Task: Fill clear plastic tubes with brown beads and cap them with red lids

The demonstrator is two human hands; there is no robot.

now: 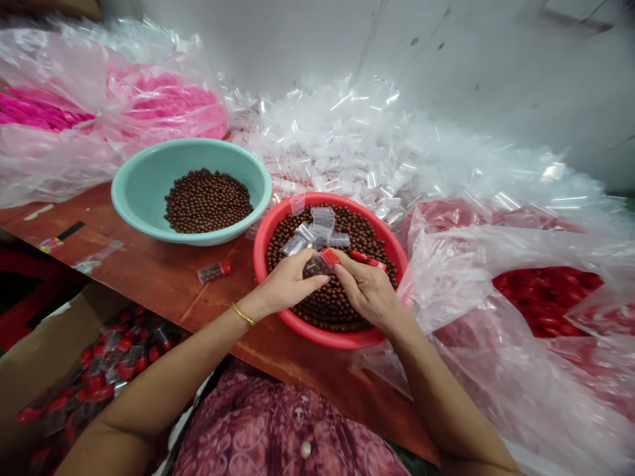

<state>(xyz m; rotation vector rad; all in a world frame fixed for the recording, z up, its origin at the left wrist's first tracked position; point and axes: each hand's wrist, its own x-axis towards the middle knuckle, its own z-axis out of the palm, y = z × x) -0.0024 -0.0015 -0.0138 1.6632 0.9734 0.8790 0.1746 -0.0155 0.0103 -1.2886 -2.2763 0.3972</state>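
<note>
My left hand [286, 281] grips a small clear plastic box [315, 267] filled with brown balls. At the end of that box, my right hand [368, 289] pinches a red cap [329, 257], which touches or nearly touches its mouth. More red caps [376, 264] show by the right fingers, though I cannot tell whether they are held or lie loose. Both hands are over a red basin [260, 251] full of brown balls [342, 318]. Several unfilled clear boxes [322, 223] lie on the balls.
A teal basin [133, 188] with brown balls [208, 201] stands left. One filled, capped box [214, 272] lies on the table [163, 281]. Clear boxes [337, 139] heap behind. Bags hold pink pieces [163, 99] and red pieces [546, 297]. A carton [74, 324] below contains capped boxes.
</note>
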